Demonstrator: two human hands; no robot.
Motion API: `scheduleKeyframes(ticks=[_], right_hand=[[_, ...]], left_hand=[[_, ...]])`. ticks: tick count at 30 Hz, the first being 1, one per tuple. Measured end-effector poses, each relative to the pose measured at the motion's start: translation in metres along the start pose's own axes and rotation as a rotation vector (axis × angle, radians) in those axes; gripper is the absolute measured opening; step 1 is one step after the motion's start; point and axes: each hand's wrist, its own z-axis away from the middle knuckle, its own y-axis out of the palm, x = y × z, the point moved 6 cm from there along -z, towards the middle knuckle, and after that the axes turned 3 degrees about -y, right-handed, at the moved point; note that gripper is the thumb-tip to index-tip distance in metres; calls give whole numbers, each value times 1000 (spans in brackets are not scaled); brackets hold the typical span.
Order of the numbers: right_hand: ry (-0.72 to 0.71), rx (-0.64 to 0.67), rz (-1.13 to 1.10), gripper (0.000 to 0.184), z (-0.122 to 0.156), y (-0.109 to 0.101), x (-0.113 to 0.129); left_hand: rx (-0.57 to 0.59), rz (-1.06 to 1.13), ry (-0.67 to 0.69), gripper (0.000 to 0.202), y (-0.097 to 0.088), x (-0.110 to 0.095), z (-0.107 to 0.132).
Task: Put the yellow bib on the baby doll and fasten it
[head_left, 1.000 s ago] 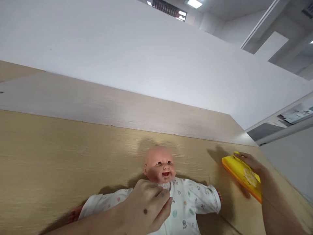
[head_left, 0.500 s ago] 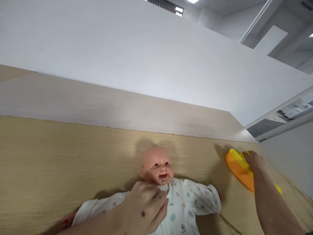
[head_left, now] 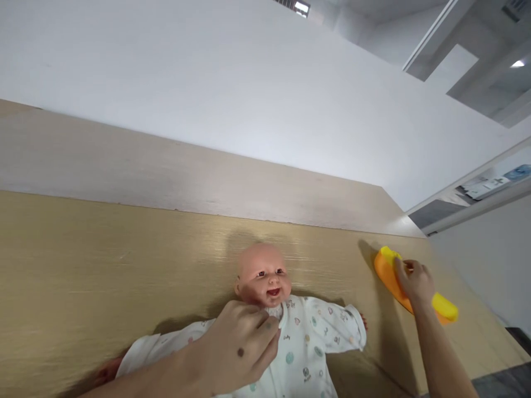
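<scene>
A baby doll [head_left: 265,270] lies face up on the wooden tabletop with its arms spread, dressed in a white printed top [head_left: 305,337]. My left hand [head_left: 244,345] rests at the doll's neck and upper chest, fingers curled in on the collar of the top; the fingertips are hidden. Off to the right, an elongated orange thing with a yellow upper part [head_left: 390,273] sits near the table's right side. My right hand [head_left: 417,282] is closed on its yellow upper part, thumb and fingers bent together. Its exact kind cannot be made out.
A pale wooden ledge [head_left: 191,171] runs along the back of the table, with a white panel [head_left: 232,83] rising behind it. The tabletop [head_left: 103,265] ends at the right near a dark object [head_left: 518,340]. Glass partitions stand at upper right.
My right hand has shifted on the orange and yellow thing, gripping nearer its middle, and more of its far right end shows. The view has turned slightly. My left hand stays at the doll's collar.
</scene>
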Motion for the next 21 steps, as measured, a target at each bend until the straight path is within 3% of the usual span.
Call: scheduleKeyframes(ticks=[5,9,11,15,17,21], right_hand=[[-335,-118,280,68,55,10,23],[-379,-258,372,58,69,4,29],[-398,-193,395,48,67,7,30],[-355,107,352,37,58,17,28],[-337,198,347,36,60,17,30],[-407,176,353,34,85,4,45]], left_hand=[[67,5,10,18,3,-1,2],[52,-3,7,18,2,-3,4],[50,-6,8,17,3,-3,5],[56,-34,16,18,2,-3,5],[61,-37,31,17,1,-3,5],[88,-45,54,16,0,-2,7]])
